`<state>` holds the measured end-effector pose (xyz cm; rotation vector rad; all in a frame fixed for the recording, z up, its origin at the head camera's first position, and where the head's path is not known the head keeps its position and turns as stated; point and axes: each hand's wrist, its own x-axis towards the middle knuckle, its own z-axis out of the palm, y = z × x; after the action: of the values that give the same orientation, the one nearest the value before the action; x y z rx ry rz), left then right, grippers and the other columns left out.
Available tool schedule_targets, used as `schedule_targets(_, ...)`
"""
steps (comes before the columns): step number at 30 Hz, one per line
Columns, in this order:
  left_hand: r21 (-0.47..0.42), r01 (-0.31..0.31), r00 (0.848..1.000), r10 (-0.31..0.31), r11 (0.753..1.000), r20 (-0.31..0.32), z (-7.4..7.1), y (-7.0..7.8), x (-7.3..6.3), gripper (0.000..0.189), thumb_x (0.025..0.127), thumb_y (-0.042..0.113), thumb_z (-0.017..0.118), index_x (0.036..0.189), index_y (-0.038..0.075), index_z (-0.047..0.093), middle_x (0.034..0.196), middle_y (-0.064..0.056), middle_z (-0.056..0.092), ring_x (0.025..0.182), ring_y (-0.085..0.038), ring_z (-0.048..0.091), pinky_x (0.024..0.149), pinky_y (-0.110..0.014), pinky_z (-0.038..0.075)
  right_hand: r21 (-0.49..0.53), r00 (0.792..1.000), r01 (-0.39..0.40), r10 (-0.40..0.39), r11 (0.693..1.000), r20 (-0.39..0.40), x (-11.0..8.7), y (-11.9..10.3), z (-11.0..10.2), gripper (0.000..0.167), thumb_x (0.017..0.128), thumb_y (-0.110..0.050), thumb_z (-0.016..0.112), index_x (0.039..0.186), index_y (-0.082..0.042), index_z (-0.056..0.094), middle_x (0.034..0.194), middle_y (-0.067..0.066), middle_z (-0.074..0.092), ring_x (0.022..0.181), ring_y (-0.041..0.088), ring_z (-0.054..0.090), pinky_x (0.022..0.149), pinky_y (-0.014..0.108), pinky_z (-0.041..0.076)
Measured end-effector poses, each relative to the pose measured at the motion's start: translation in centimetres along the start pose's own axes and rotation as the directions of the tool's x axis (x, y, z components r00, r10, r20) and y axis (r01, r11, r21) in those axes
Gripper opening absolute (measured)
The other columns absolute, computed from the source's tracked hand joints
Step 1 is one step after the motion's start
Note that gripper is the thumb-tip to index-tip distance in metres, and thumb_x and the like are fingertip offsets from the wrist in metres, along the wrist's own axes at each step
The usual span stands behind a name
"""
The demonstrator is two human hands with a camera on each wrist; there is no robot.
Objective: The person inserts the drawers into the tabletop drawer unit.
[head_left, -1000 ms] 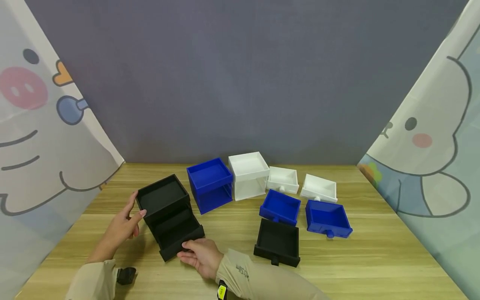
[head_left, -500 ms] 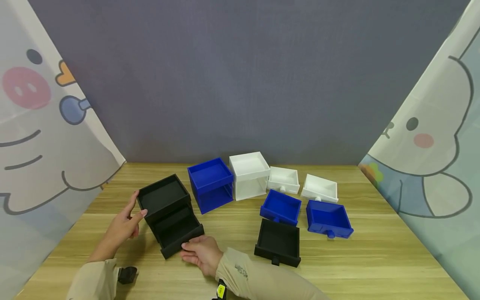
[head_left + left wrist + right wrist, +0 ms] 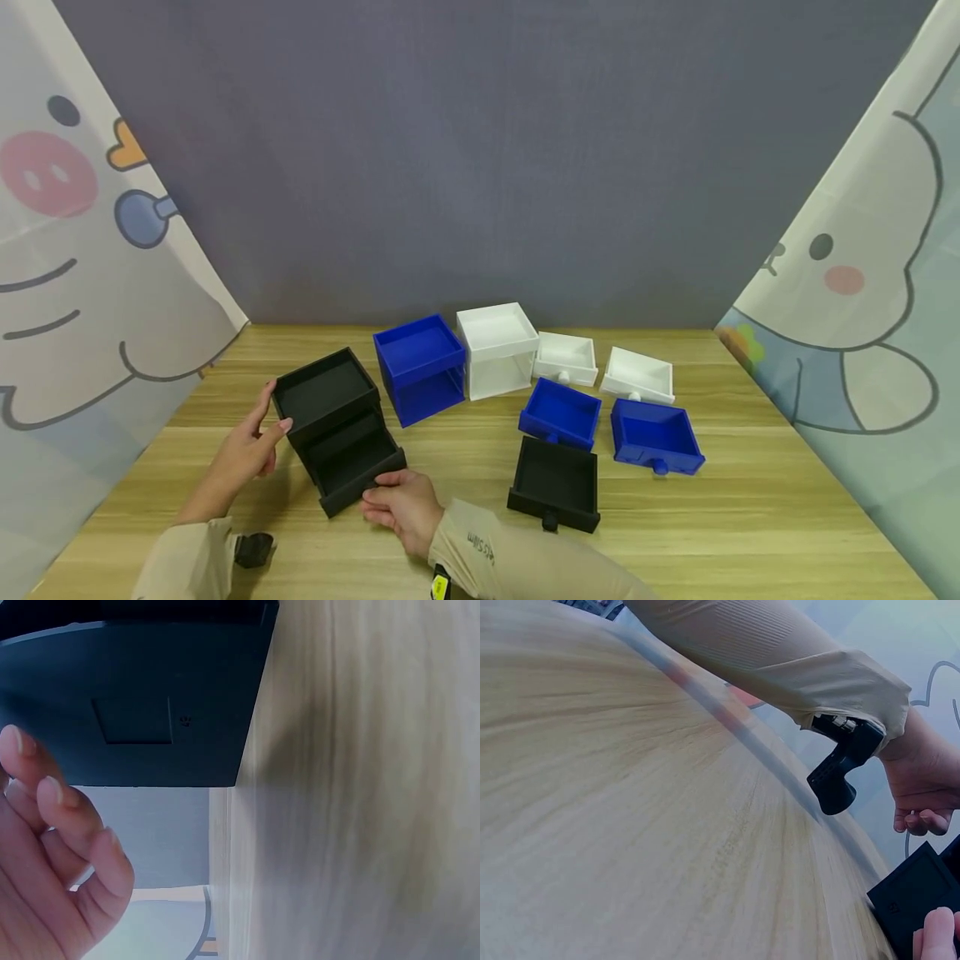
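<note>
On the left in the head view stands a black mini cabinet [image 3: 324, 390] with a tray-like top. Its black drawer [image 3: 352, 467] sticks out partway at the front. My left hand [image 3: 243, 458] touches the cabinet's left side at the top rim with straight index finger and thumb. In the left wrist view its other fingers [image 3: 64, 795] bend beside the cabinet's side wall [image 3: 139, 712]. At the drawer's front, my right hand [image 3: 405, 510] pinches with thumb and fingers; the handle there is hidden behind them.
Blue [image 3: 420, 346] and white cabinet frames [image 3: 498, 329] stand right of the black one. Further right lie another black drawer [image 3: 557, 482], a left blue drawer [image 3: 562, 410], a right blue drawer [image 3: 656, 433] and two white drawers [image 3: 639, 373]. A grey wall [image 3: 480, 167] closes off the back.
The drawer front and my right hand have shifted slightly toward the cabinet. My left hand has stayed at the cabinet's side.
</note>
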<state>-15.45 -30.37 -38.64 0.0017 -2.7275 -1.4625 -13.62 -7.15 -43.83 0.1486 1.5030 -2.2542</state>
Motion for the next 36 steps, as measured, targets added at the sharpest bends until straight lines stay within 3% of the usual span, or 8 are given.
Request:
schedule_targets(13, -0.005, -0.025, 1.0, 0.025, 1.0, -0.012, 0.0, -0.3, 0.0, 0.071, 0.103, 0.024, 0.045, 0.155, 0.016, -0.003, 0.045, 0.0, 0.04, 0.038, -0.013, 0.039, 0.042, -0.031, 0.039, -0.014, 1.0, 0.025, -0.025, 1.0, 0.0, 0.5, 0.1, 0.7, 0.018, 0.082, 0.017, 0.062, 0.093, 0.004, 0.056, 0.081, 0.016, 0.065, 0.07, 0.018, 0.067, 0.068, 0.03, 0.055)
schedule_targets(27, 0.004, -0.051, 0.999, 0.051, 0.999, -0.012, 0.0, -0.3, 0.1, 0.07, 0.103, 0.023, 0.043, 0.155, 0.012, -0.003, 0.044, 0.001, 0.04, 0.037, -0.013, 0.038, 0.042, -0.033, 0.04, -0.013, 0.996, 0.06, -0.061, 0.998, -0.058, 1.6, 0.0, 1.3, 0.017, 0.081, 0.016, 0.063, 0.093, 0.005, 0.058, 0.08, 0.019, 0.067, 0.068, 0.018, 0.066, 0.066, 0.03, 0.055)
schedule_targets(36, -0.005, -0.017, 1.0, 0.017, 1.0, -0.004, 0.1, -0.2, 0.2, 0.071, 0.103, 0.026, 0.044, 0.155, 0.014, -0.003, 0.044, 0.002, 0.038, 0.038, -0.01, 0.036, 0.042, -0.031, 0.04, -0.02, 0.992, 0.067, -0.069, 0.998, -0.103, 2.1, 0.0, 2.1, 0.018, 0.08, 0.016, 0.064, 0.093, 0.005, 0.06, 0.08, 0.018, 0.067, 0.069, 0.019, 0.067, 0.066, 0.032, 0.055)
